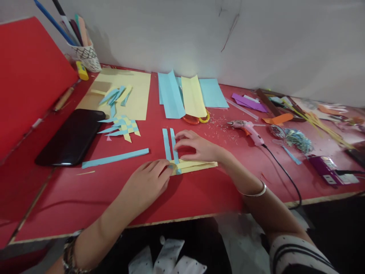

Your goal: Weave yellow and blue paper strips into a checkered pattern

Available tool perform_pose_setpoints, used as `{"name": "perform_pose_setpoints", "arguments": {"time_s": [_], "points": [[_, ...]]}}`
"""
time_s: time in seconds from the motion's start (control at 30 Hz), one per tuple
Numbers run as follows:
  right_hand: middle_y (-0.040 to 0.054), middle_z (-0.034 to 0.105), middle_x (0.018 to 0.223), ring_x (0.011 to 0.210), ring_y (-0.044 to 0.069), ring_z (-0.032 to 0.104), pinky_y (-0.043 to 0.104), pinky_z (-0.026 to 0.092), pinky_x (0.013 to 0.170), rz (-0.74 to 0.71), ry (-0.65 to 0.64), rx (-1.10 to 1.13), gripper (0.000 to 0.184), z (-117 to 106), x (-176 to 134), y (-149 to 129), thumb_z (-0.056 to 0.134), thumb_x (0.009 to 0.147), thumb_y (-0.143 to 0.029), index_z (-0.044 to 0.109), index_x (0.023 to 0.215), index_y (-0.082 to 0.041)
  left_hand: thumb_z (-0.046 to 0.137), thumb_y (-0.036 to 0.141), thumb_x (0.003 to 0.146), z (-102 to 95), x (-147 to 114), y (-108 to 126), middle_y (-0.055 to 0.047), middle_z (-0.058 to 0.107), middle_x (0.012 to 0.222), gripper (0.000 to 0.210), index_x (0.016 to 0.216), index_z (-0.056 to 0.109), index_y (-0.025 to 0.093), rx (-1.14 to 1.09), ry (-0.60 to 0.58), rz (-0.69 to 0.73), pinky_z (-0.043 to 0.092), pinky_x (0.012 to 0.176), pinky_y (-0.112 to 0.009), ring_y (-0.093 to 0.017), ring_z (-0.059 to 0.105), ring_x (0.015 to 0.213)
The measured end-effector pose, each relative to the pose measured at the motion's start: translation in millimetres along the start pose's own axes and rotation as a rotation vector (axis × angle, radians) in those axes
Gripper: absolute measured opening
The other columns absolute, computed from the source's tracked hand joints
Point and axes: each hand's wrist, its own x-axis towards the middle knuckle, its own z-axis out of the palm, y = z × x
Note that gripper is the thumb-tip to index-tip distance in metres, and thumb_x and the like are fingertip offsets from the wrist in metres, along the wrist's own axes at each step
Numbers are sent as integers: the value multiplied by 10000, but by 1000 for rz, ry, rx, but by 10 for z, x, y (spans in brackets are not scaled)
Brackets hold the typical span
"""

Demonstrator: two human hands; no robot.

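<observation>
Two light blue paper strips [167, 144] stand upright on the red table, crossed near their lower ends by two yellow paper strips [196, 166] that lie sideways. My left hand [149, 177] has its fingers together, pressing down the left end of the yellow strips where they meet the blue. Curved over the right-hand blue strip, my right hand [196, 146] keeps its thumb and fingers apart, fingertips at that strip's edge. A longer loose blue strip [115, 158] lies to the left. Beyond it rests a woven blue-and-yellow paper piece [124, 126].
A black phone [71, 137] lies at left, below a pen cup [87, 57]. Folded blue and yellow sheets [194, 95] lie at the back, partly over scissors [204, 117]. To the right are a pink glue gun [248, 129] with its cord, a thread bundle [298, 140] and a purple power box [325, 169].
</observation>
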Motion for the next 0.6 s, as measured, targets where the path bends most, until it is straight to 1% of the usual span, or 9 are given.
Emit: {"name": "perform_pose_setpoints", "arguments": {"time_s": [0.07,0.13,0.17,0.23,0.33,0.4,0.6], "points": [[72,448,1051,1025,183,428,357,354,916,17,-29,23,180,-39,-41,-66,547,771,-269,528,934,-194,409,81,785,3,-3,3,-74,657,912,217,893,583,150,4,13,-2,510,659,-318,-207,626,805],[64,459,975,929,184,439,344,389,841,18,-94,3,250,-50,-69,-150,574,741,-328,494,927,-181,403,78,782,8,-4,6,-72,658,911,221,886,583,153,11,28,-1,507,662,-312,-203,626,806],[62,460,953,896,188,431,342,393,814,15,-125,-32,287,-43,-77,-192,594,716,-342,486,923,-175,403,77,780,9,-5,7,-70,658,903,220,880,583,155,11,29,0,505,663,-310,-201,626,803],[66,464,939,854,193,415,343,384,785,3,-162,-131,302,-13,-81,-257,610,687,-319,485,915,-165,413,79,775,7,-4,7,-65,653,883,209,861,585,161,10,20,-1,502,666,-312,-200,623,789],[69,471,933,812,186,409,330,370,762,-22,-161,-213,253,32,-72,-287,580,691,-248,494,913,-161,452,97,765,0,-1,2,-67,636,878,169,823,592,172,22,13,-26,498,678,-344,-212,611,764],[66,479,919,799,179,415,319,368,753,-44,-158,-207,215,43,-62,-276,564,696,-215,499,894,-161,465,112,768,0,0,-3,-71,627,885,153,823,592,176,21,16,-46,497,676,-358,-217,604,758],[64,504,896,826,176,457,311,389,766,-77,-157,-147,155,53,-18,-276,550,720,-147,513,870,-154,434,99,790,28,-2,-15,-73,621,876,174,869,576,160,-51,-1,-54,500,665,-333,-204,602,767]]}}
